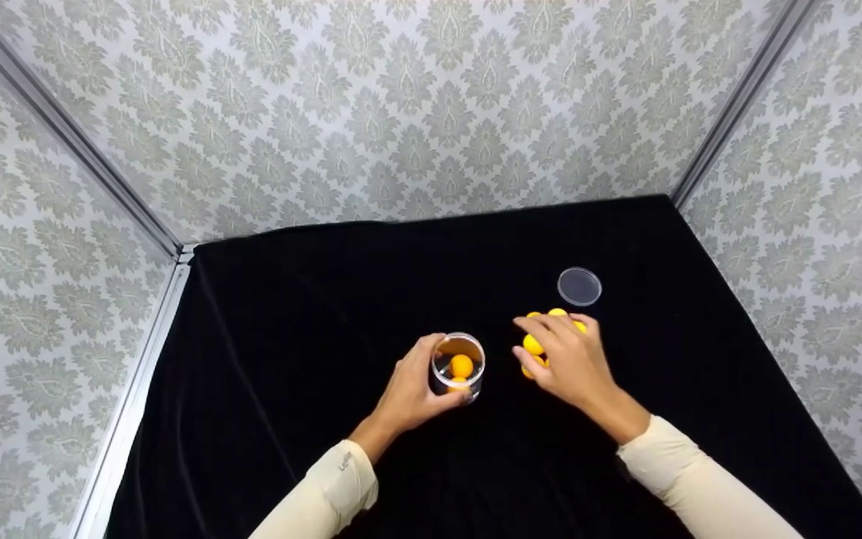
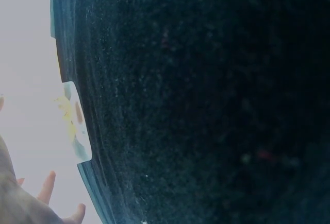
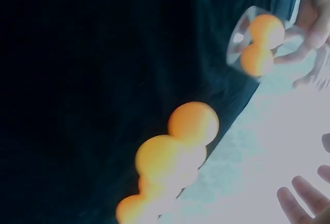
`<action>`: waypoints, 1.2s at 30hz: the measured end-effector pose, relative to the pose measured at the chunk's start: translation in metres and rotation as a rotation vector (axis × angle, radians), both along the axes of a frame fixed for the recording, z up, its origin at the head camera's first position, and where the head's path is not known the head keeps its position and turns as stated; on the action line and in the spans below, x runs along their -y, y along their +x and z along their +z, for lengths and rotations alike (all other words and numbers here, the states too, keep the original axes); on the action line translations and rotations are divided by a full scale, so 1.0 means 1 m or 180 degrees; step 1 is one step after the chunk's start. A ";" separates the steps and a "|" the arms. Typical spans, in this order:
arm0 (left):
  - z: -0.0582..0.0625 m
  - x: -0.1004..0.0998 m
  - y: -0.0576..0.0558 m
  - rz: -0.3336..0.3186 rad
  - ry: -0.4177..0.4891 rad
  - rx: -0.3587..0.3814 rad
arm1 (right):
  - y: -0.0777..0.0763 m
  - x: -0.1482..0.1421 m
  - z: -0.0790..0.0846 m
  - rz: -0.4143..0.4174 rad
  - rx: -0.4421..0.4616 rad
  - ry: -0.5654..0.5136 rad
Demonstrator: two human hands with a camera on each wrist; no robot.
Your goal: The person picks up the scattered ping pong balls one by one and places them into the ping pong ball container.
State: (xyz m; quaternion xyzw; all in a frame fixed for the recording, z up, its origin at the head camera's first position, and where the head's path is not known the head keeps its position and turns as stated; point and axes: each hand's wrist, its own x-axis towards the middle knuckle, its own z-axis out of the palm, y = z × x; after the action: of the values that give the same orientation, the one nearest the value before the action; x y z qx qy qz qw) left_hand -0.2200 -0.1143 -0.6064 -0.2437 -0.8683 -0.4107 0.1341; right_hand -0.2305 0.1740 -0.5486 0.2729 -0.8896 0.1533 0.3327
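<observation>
My left hand (image 1: 414, 385) grips a clear round jar (image 1: 477, 388) around its side, the thumb at the near side. Inside the jar lie two orange balls, one ball (image 3: 267, 31) above the other ball (image 3: 257, 59) in the right wrist view. My right hand (image 1: 572, 361) hovers over a cluster of yellow-orange balls to the right of the jar. Its fingers (image 3: 307, 195) are spread and apart from the clustered balls (image 3: 194, 123) in the right wrist view. Part of the cluster is hidden under that hand. The left wrist view is washed out at its left side.
A clear round lid (image 1: 579, 287) lies flat beyond the right hand. Black cloth (image 1: 341, 299) covers the table. Patterned walls (image 1: 431, 112) with metal corner rails (image 1: 745, 97) stand at the back and both sides.
</observation>
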 end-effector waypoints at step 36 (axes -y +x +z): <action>0.000 0.000 0.001 0.0013 -0.0015 0.0069 | 0.008 -0.065 -0.071 -0.0279 0.0503 0.0320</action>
State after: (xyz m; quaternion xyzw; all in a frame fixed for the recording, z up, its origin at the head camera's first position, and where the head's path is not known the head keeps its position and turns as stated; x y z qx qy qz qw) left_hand -0.2189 -0.1146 -0.6062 -0.2377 -0.8712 -0.4110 0.1249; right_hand -0.2224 0.2390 -0.6194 0.2371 -0.9307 0.1148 0.2538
